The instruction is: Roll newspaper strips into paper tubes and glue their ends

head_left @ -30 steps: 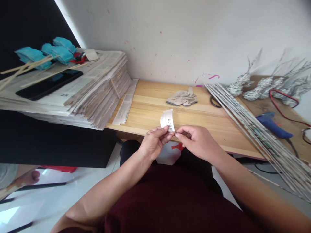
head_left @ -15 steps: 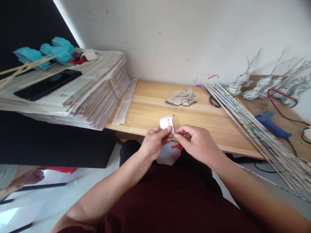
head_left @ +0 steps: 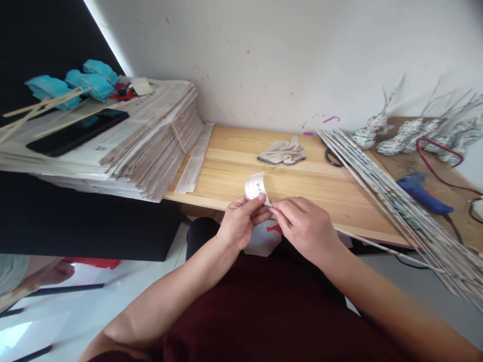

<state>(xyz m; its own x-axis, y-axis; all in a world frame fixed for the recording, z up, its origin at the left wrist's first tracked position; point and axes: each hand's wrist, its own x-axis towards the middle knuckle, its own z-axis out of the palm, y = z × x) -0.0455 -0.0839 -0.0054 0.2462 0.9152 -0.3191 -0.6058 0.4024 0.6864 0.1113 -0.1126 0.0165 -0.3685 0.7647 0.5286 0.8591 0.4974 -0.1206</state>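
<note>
1. Head view: the left hand [head_left: 238, 221] pinches a printed paper strip [head_left: 255, 186] between thumb and fingers, its curved free end rising toward twelve o'clock, near the front edge of the table [head_left: 230, 151].
2. The right hand [head_left: 304, 223] has thumb and fingertips pinched at the strip's five o'clock corner.
3. A thin paper rod [head_left: 377, 245] runs out past the right wrist toward four o'clock; the hand hides its near end, so whether it joins the strip I cannot tell.
4. Around the strip: a glove [head_left: 283, 151] at one o'clock, a blue glue gun [head_left: 426, 193] at three, a newspaper stack [head_left: 151, 146] between nine and ten.
</note>
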